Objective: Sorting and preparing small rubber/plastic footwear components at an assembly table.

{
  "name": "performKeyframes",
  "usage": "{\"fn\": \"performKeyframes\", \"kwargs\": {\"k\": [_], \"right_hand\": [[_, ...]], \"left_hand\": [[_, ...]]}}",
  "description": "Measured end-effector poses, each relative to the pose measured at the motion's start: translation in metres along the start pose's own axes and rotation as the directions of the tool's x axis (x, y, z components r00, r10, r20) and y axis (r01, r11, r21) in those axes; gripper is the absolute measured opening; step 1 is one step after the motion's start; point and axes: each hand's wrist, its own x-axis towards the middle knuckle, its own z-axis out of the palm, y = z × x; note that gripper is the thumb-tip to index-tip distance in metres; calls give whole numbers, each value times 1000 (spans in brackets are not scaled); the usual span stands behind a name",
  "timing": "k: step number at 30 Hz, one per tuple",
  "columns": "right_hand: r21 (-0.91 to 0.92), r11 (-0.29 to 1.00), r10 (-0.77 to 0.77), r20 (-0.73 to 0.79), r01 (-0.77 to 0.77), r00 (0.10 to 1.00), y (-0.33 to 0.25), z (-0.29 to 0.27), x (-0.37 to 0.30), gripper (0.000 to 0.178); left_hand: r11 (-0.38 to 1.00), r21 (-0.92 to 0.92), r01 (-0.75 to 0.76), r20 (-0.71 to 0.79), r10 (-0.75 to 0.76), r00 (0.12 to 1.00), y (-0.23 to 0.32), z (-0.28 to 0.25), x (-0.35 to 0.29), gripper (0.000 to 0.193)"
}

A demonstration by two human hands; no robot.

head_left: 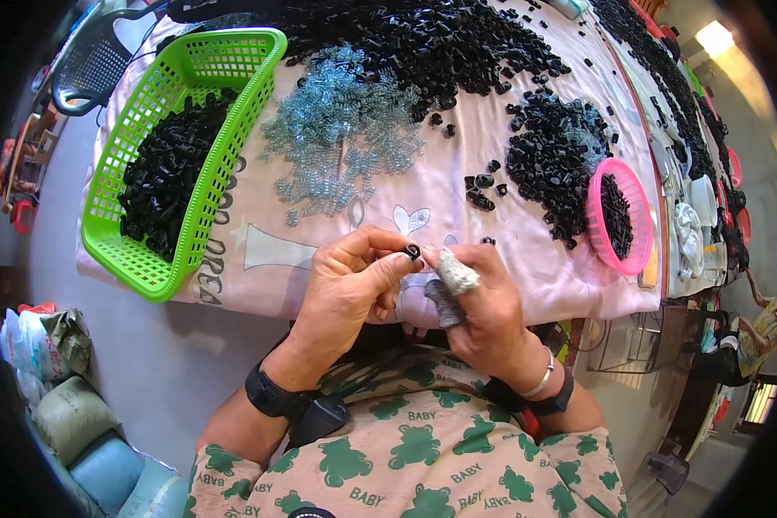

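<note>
Over the table's near edge, my left hand pinches a small black plastic piece with a round opening between thumb and fingertips. My right hand is closed close beside it, its fingertips at the piece; whatever it grips is too small or hidden to name. Worn whitish and grey wraps cover some of its digits. Beyond my hands lies a heap of small clear-bluish springs. To the right is a mound of small black plastic parts, with a few springs on it.
On the left stands a green plastic basket partly filled with black parts. A pink basket at right holds thin black pieces. A large black heap spreads across the far side of the pink-cloth table. Stuffed sacks sit on the floor at lower left.
</note>
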Motion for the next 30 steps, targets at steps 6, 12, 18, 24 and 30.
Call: {"fn": "performKeyframes", "kwargs": {"k": [6,12,18,24,30], "right_hand": [[-206,922,297,-170,-329,940,24,-51,-18,37],[-309,876,368,-65,-370,927,29,-68,-23,25],[-387,883,289,3,-265,957,31,-46,-4,20],[-533,842,130,51,-83,990,43,-32,-3,28],[-567,822,106,67,-49,992,40,-31,-4,33]], "left_hand": [[1000,-16,-6,-14,6,1000,0,-3,1,16],[999,-44,1,-1,-1,1000,0,-4,2,16],[999,-48,18,3,-18,1000,1,-5,2,16],[999,-32,37,4,-37,999,3,-3,1,17],[999,-33,27,19,-27,999,3,-3,0,17]]}}
